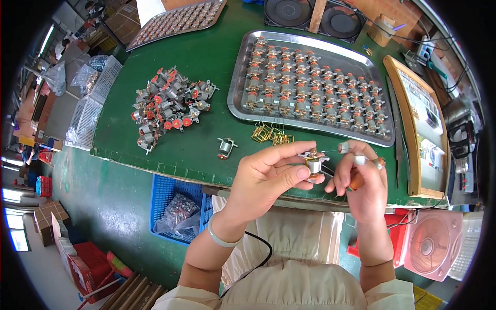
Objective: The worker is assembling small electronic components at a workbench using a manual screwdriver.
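Observation:
Between the thumb and fingers of my left hand [274,173] is a small silver motor-like part [313,164] with brass-coloured metal about it. Close beside it, my right hand [364,178] is curled around an orange-handled tool [356,181]; the tool's kind is mostly hidden by the fingers. Pale covers sit on some right fingertips. A thin line, perhaps wire, runs from the part toward those fingers. On the green table lies one loose part [226,148], left of my hands. Several brass-coloured bent frames [264,133] lie just beyond my left hand.
A metal tray [238,98] holding rows of similar parts stands beyond my hands. A heap of parts [168,101] lies to the left. A wooden-framed board [408,129] stands at the right. Below the table edge is a blue crate [160,199]; a pink fan [429,245] stands lower right.

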`<act>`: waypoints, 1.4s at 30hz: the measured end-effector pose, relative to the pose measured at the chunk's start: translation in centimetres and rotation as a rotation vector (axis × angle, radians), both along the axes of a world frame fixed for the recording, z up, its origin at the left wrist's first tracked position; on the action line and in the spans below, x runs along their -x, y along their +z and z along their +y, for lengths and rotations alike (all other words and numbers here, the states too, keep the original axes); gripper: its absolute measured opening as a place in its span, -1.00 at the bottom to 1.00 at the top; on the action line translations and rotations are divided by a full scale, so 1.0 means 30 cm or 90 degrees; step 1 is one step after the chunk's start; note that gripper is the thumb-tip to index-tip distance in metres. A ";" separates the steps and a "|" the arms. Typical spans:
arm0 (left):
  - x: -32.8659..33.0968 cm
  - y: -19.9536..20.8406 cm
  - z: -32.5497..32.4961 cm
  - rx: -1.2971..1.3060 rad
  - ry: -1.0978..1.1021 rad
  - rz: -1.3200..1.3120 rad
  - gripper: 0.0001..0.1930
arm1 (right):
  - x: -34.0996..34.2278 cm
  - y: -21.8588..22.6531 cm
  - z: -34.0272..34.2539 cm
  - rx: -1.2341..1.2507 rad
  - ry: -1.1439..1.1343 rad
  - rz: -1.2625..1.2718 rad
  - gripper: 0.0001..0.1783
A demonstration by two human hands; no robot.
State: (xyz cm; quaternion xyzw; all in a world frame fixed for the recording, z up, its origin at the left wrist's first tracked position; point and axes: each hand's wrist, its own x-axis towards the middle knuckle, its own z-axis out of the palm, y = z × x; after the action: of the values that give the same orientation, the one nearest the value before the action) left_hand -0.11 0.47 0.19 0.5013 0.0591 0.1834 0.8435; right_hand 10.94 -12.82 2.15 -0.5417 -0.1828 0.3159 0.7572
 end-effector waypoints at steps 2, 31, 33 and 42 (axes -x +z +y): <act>-0.003 0.003 0.000 -0.007 0.014 0.000 -0.63 | -0.013 -0.002 -0.011 0.012 -0.003 -0.056 -0.57; -0.039 0.004 -0.016 0.221 0.208 -0.025 -0.62 | 0.063 -0.095 0.006 0.053 -0.083 -0.661 -0.68; -0.041 0.000 -0.017 0.217 0.216 -0.026 -0.62 | 0.075 -0.103 0.010 0.030 -0.067 -0.468 -0.68; -0.043 -0.003 -0.019 0.219 0.237 -0.029 -0.63 | 0.066 -0.115 0.023 0.051 -0.083 -0.630 -0.67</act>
State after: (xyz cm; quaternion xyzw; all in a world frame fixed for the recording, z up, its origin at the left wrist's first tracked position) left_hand 1.17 -0.10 0.10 0.3267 0.1617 0.3341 0.8692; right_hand 8.97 -12.14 -1.29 -0.6653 -0.4735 -0.0200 0.5768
